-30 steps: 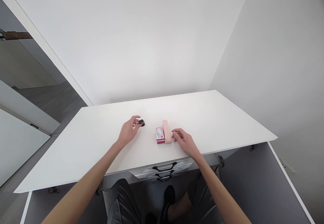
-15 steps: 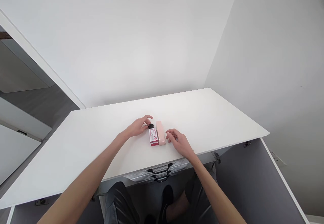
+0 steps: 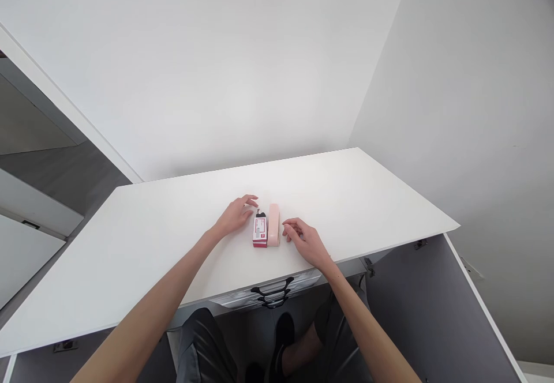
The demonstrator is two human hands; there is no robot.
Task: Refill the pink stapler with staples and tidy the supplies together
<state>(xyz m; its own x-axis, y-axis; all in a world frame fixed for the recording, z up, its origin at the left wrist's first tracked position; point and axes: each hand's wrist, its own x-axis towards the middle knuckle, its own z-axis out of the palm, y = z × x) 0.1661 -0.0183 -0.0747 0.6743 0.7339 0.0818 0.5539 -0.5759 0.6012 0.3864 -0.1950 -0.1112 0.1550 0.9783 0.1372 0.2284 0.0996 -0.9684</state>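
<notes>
A pink stapler [image 3: 273,225] lies lengthwise on the white tabletop [image 3: 190,204]. Close along its left side is a small red-and-white box [image 3: 260,233]. At the far end of the box sits a small black item [image 3: 261,214] with a metal tip, which looks like a staple remover. My left hand [image 3: 236,214] rests just left of the black item, fingers apart and holding nothing. To the right of the stapler, my right hand [image 3: 305,240] lies with loosely bent fingers, near it but not gripping anything.
Black drawer handles [image 3: 272,293] stick out below the table's front edge. Grey open compartments [image 3: 415,302] lie under the top, with my legs [image 3: 208,348] between them. Behind the table stands a white wall [image 3: 242,71], and another wall rises at the right.
My left hand has let go of the black item and drawn slightly left. The box and stapler have turned a little and now point straighter away from me. My right hand has hardly moved.
</notes>
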